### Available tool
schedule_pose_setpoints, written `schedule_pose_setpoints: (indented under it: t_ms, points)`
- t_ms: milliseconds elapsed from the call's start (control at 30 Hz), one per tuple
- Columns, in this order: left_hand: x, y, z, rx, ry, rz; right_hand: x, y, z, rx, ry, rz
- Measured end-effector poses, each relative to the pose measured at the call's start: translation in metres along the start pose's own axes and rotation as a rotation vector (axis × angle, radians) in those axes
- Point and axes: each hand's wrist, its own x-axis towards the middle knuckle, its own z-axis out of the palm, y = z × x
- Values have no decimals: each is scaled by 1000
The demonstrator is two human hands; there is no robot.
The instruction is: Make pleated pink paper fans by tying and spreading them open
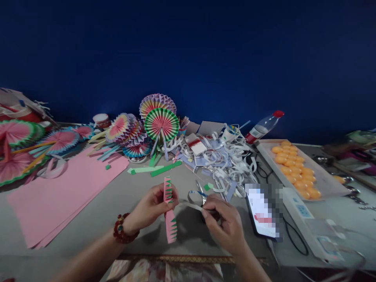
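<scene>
My left hand (157, 203), with a beaded bracelet on its wrist, is closed around the middle of a folded pink paper (170, 227). The pleated paper stands on end and has green zigzag points along its right edge. My right hand (225, 221) pinches a thin whitish strip (190, 205) between thumb and fingers. That strip stretches left toward the folded paper; whether it is still stuck there I cannot tell. Scissors (202, 192) lie just behind my right hand, partly hidden by it.
Pink sheets (64, 199) lie at left. Behind stand pleated round fans (161, 124). A heap of curled white strips (226, 156) fills the back middle. To the right are a phone (263, 211), a tray (329, 188) of orange rounded pieces, and a leaning bottle (263, 127).
</scene>
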Motion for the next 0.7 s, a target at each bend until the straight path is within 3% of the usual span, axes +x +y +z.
schedule_pose_setpoints:
  t_ms: [433, 700]
  points:
    - [-17, -7, 15, 254, 34, 218, -1, -2, 18, 75, 272, 63]
    - [-21, -14, 24, 273, 77, 292, -5, 12, 36, 279, 383, 320]
